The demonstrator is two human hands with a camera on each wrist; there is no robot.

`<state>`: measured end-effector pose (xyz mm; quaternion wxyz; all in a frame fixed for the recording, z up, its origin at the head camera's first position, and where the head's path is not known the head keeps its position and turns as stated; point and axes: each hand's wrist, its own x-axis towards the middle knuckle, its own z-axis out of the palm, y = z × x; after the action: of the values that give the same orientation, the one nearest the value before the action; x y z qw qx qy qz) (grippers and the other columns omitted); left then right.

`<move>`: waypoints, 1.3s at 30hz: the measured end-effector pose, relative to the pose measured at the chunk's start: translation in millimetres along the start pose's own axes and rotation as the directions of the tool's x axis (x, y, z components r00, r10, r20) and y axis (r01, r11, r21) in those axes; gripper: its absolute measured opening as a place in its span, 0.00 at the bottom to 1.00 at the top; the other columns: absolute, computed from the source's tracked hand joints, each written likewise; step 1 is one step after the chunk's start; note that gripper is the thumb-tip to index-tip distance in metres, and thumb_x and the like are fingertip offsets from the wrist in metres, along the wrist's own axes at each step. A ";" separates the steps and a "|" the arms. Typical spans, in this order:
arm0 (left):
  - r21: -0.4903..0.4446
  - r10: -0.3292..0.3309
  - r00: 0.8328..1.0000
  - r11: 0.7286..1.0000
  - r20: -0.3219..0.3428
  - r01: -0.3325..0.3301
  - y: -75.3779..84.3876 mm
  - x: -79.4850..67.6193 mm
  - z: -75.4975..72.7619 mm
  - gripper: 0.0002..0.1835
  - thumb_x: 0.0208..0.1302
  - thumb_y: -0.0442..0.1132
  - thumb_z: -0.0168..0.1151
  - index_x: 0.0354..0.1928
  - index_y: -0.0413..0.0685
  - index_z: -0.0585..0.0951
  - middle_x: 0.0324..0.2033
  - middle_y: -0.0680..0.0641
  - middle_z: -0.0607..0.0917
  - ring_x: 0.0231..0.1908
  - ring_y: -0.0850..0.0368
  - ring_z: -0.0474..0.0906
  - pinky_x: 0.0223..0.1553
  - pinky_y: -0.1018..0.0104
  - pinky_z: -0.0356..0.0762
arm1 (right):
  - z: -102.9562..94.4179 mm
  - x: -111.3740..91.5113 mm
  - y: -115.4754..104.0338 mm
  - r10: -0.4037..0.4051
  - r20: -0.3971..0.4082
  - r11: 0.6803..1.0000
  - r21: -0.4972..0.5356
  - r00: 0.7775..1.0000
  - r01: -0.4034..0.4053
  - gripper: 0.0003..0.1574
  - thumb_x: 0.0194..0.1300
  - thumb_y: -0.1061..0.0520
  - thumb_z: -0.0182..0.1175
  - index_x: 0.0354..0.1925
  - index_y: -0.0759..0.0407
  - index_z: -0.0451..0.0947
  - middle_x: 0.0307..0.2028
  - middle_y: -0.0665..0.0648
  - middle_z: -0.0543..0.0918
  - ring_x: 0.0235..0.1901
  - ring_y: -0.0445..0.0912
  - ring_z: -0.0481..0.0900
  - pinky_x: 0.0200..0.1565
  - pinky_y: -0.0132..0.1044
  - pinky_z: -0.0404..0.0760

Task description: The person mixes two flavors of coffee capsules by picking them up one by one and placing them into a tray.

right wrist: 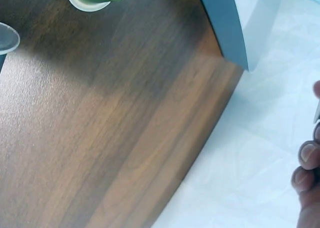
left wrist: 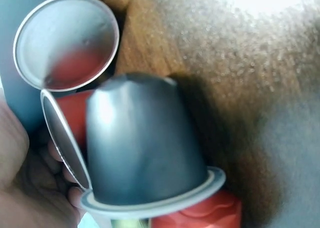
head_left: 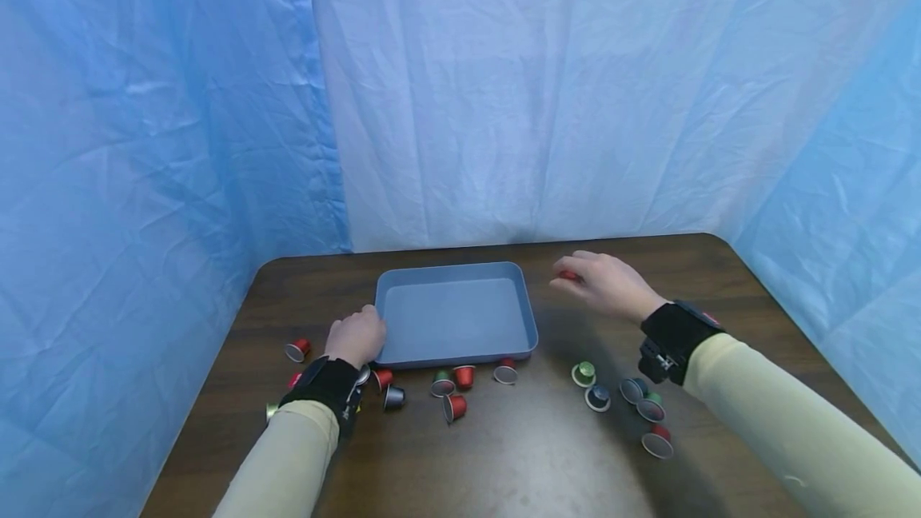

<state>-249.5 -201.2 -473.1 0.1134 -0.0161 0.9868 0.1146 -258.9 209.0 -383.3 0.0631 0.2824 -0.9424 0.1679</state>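
My right hand [head_left: 603, 281] is raised to the right of the blue-grey tray [head_left: 455, 359] and pinches a red coffee capsule [head_left: 568, 275]. Only its curled fingertips show at the edge of the right wrist view. At the tray's front left corner, my left hand [head_left: 357, 335] is against the rim, its fingers mostly hidden from above. The left wrist view shows those fingers curled beside a red capsule [left wrist: 75, 112] and a dark grey capsule [left wrist: 140, 138]; whether they grip anything cannot be made out. The tray's floor is bare.
More capsules lie in front of the tray, including a tilted red one [head_left: 455, 408] and a green one [head_left: 442, 383]. Another red capsule [head_left: 298, 349] is at the left. Green [head_left: 584, 374], dark blue [head_left: 597, 398] and red [head_left: 658, 441] ones are at the right. Blue-white curtains surround the wooden table.
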 end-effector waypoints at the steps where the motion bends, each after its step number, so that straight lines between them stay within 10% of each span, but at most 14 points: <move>1: 0.002 0.001 1.000 1.000 0.001 -0.001 0.7 -0.4 0.1 0.19 0.80 0.44 0.49 0.52 0.30 0.75 0.40 0.35 0.84 0.45 0.39 0.82 0.56 0.40 0.73 | 1.2 0.6 -1.1 -0.004 0.001 1.000 -0.002 1.000 0.004 0.13 0.70 0.48 0.66 0.49 0.53 0.84 0.39 0.49 0.85 0.36 0.43 0.80 0.39 0.43 0.80; 21: 0.016 -0.009 1.000 1.000 0.024 0.008 24.1 -10.4 2.6 0.19 0.80 0.42 0.47 0.57 0.32 0.74 0.43 0.36 0.85 0.45 0.40 0.81 0.56 0.42 0.74 | 26.3 2.8 -16.8 -0.001 0.141 0.998 0.060 0.990 -0.007 0.09 0.70 0.53 0.66 0.44 0.49 0.76 0.33 0.45 0.80 0.32 0.40 0.77 0.36 0.37 0.79; 39: 0.064 -0.013 0.999 0.998 -0.029 0.015 47.1 -13.8 11.9 0.19 0.78 0.44 0.51 0.56 0.34 0.79 0.45 0.38 0.85 0.47 0.40 0.83 0.55 0.42 0.77 | 54.2 -7.8 -18.0 -0.204 0.320 0.977 0.007 0.925 0.213 0.08 0.66 0.55 0.70 0.44 0.49 0.84 0.35 0.44 0.81 0.32 0.38 0.77 0.38 0.33 0.81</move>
<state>-236.2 -152.6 -470.8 0.1008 -0.0212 0.9913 0.0819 -243.8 179.7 -430.7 -0.0686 0.4036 -0.9069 0.0991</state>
